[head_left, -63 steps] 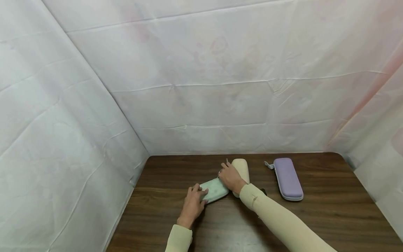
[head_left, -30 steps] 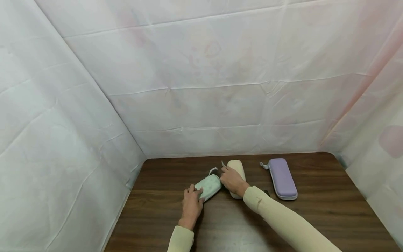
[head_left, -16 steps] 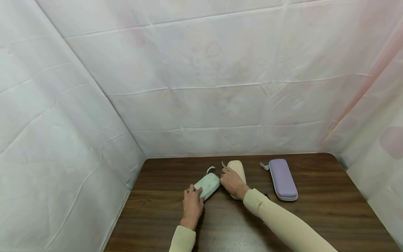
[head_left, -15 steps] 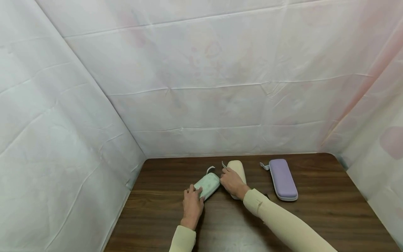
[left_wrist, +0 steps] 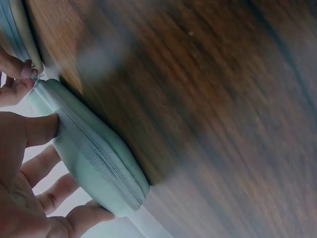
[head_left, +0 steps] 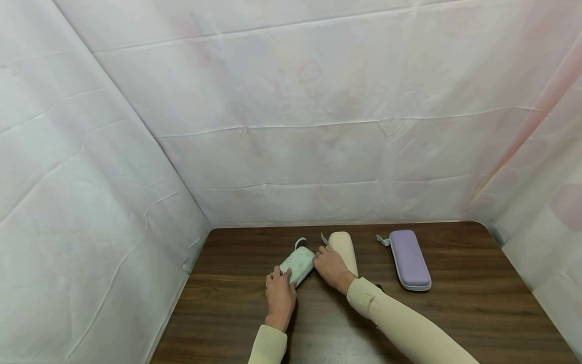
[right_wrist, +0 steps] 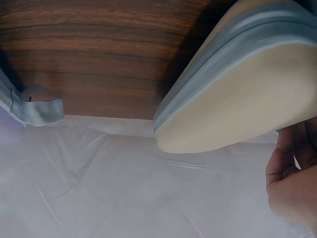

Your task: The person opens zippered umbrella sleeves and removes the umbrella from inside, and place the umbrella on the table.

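A mint-green zippered pencil case [head_left: 297, 262] lies slanted on the table. My left hand [head_left: 279, 294] grips its near end, thumb on one side and fingers on the other, as the left wrist view shows along the zipper [left_wrist: 101, 153]. At the far end of the mint case, my right hand [head_left: 331, 265] pinches the small zipper pull [left_wrist: 34, 77] between thumb and fingertip. A cream pencil case [head_left: 343, 247] with a grey-blue zipper band lies just beyond the right hand, partly covered by the right wrist.
A purple pencil case [head_left: 410, 260] with a grey loop strap [head_left: 383, 240] lies farther right. The brown wood-grain table [head_left: 227, 283] ends at the back against a pale hanging sheet [head_left: 291, 151], with more sheeting along both sides.
The mint case has turned, its far end swinging away and to the left, and its strap now shows. The right hand drew back toward the cream case, then returned slightly left to the mint case.
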### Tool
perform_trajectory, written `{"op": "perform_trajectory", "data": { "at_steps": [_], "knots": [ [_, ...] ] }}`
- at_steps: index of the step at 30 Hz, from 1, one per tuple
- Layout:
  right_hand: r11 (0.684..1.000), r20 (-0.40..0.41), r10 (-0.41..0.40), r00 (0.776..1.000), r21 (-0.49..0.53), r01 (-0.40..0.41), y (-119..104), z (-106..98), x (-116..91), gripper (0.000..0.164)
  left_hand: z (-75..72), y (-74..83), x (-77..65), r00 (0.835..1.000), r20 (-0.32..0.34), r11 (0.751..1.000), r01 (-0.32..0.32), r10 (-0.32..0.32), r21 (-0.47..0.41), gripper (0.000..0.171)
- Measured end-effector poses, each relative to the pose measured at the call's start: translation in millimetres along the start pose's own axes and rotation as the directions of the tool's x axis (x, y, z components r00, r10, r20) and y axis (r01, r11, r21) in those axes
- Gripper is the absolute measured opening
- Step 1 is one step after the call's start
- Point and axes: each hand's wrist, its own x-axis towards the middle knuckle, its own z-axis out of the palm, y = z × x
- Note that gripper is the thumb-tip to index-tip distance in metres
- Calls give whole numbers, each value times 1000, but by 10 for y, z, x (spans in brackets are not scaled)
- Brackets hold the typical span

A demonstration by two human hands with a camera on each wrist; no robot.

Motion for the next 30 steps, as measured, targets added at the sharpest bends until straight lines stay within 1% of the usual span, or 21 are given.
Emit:
{"op": "perform_trajectory", "data": {
  "at_steps": [9,15,20,30],
  "knots": [
    [1000,-21,13,1000,15,-12,-54,29,2,7,46,1,8,999,-35,1000,1,0,31,39],
    [1000,-6,15,1000,19,-15,-102,59,8,9,63,11,14,999,-52,999,16,-14,38,40],
    [1000,8,19,1000,19,-20,-146,39,24,11,76,17,23,998,-64,998,25,-22,52,39],
    [998,2,2,1000,58,-2,-246,7,32,6,88,30,54,997,-61,997,54,-50,62,40]
  ]
}}
